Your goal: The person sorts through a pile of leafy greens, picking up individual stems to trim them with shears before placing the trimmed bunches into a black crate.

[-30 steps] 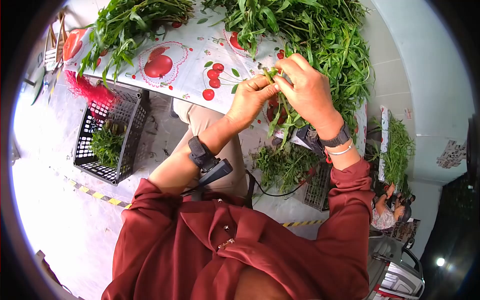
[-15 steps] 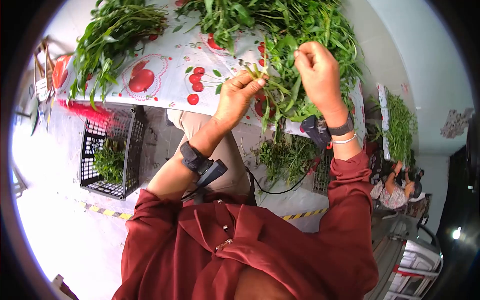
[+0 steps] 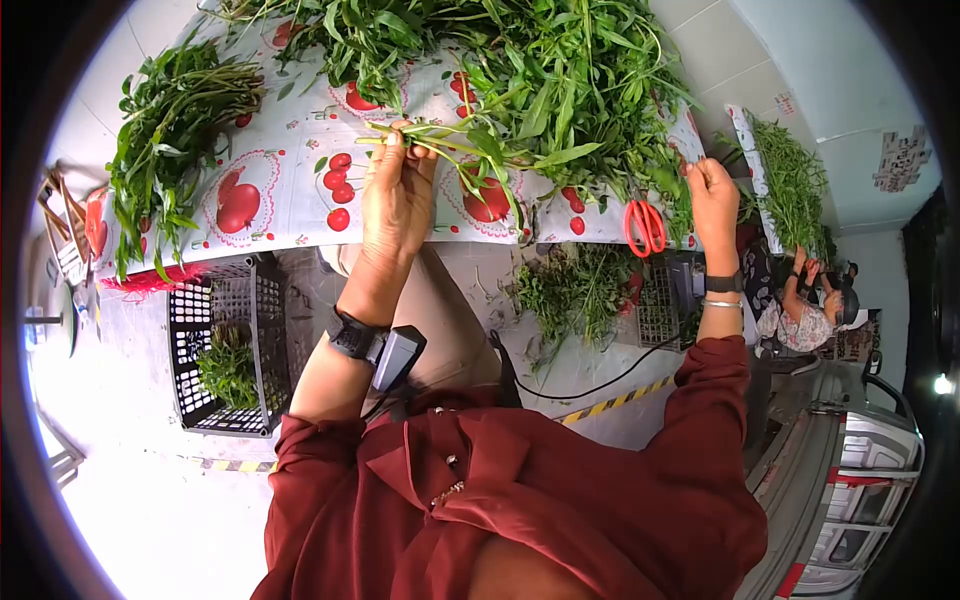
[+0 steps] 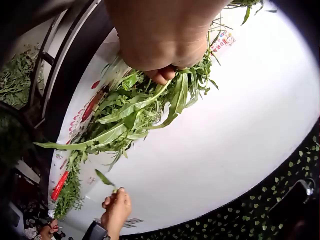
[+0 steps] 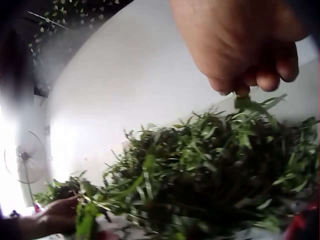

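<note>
My left hand (image 3: 398, 200) grips a few leafy green stems (image 3: 490, 145) over the flowered tablecloth, cut ends pointing left and leaves trailing right. Off the table's right side, my right hand (image 3: 713, 205) pinches a single green leaf; the left wrist view shows this leaf (image 4: 103, 177) sticking out past the fingertips, and the right wrist view has the leaf (image 5: 252, 105) hanging below them. Between the hands spreads a large heap of greens (image 3: 570, 90). Red-handled scissors (image 3: 645, 228) lie at the table's front edge, their blades hidden.
Another bunch of greens (image 3: 180, 115) lies at the table's left end. Below stand a black crate (image 3: 230, 345) with greens inside and a second crate (image 3: 660, 305) beside a pile of greens (image 3: 575, 300). A person (image 3: 800, 315) sits at far right by another greens-covered table (image 3: 790, 175).
My left hand has moved left with the stems, now held sideways. The right hand has parted from them and swung right and down with a leaf. The red scissor handles have come into view.
</note>
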A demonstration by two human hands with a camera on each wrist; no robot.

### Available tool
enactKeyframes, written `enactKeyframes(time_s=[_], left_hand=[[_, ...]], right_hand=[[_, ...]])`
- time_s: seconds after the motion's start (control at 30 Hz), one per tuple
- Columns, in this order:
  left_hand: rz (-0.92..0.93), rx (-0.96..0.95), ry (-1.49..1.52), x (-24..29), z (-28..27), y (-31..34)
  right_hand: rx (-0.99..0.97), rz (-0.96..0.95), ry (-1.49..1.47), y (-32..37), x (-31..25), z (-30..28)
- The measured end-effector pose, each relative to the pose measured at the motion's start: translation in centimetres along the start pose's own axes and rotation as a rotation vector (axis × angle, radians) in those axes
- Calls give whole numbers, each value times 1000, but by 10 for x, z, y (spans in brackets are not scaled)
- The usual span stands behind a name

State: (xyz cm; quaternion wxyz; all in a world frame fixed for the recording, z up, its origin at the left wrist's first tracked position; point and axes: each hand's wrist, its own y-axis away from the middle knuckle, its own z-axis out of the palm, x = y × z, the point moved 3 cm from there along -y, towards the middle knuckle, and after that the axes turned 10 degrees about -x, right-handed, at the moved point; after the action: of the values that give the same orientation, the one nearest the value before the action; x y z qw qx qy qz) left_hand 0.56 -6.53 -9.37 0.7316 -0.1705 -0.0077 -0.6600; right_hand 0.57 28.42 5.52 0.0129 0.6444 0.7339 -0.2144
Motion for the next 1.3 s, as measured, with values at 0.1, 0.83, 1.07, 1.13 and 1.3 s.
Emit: enactKeyframes(time_s=[0.1, 0.83, 1.07, 1.13, 1.3], left_hand=[[1, -4, 13, 1, 0, -1], [-118, -11, -112, -4, 10, 3], [-120, -13, -170, -4, 14, 2], [-103, -3, -162, -4, 16, 2], [-90, -23, -132, -4, 14, 2]], right_hand=[[84, -70, 41, 3, -1, 8], [-303, -641, -90, -17, -207, 102], [-301, -663, 30, -29, -224, 110], [-293, -682, 80, -28, -228, 112], [-278, -723, -14, -30, -230, 119]])
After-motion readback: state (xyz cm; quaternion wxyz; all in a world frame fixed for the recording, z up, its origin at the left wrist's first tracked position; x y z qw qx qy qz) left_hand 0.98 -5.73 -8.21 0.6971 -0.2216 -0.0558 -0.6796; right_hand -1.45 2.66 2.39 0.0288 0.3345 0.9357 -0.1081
